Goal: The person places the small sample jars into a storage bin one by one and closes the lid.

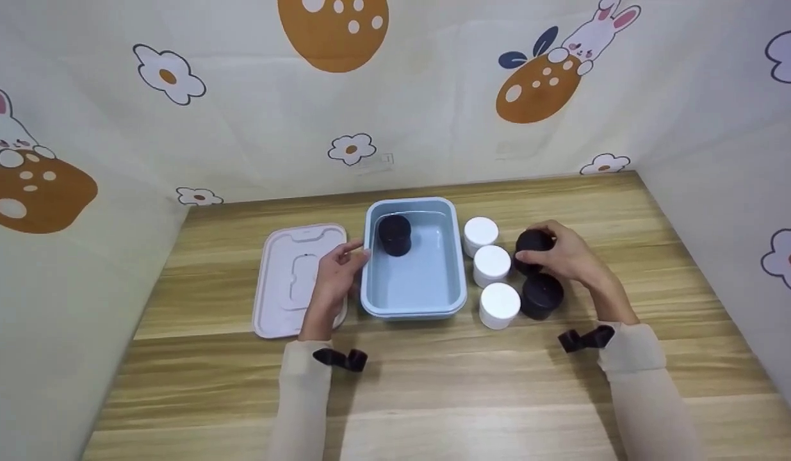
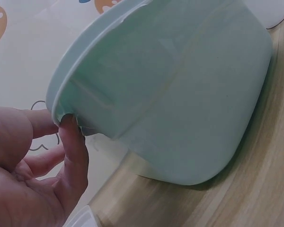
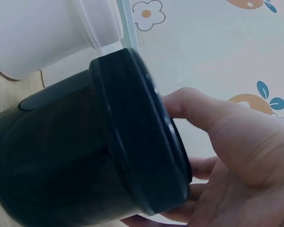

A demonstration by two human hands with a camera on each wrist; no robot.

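Observation:
My left hand (image 1: 334, 276) pinches the left rim of a light blue plastic bin (image 1: 415, 282); in the left wrist view, its fingers (image 2: 75, 156) curl at the rim. Inside the bin, near its far left corner, one black lidded jar (image 1: 395, 234) stands upright. To the right, my right hand (image 1: 567, 255) grips another black jar (image 1: 532, 244) from above, thumb and fingers at its lid. Just in front of it stands a third black jar (image 1: 542, 296), which looms large in the right wrist view and mostly hides the gripped one.
Three white lidded jars (image 1: 492, 262) form a row between the bin and the black jars. A pale flat lid (image 1: 272, 275) with a raised pattern lies left of the bin, partly under my left hand. Patterned cloth (image 1: 427, 128) walls in the wooden table (image 1: 433, 384).

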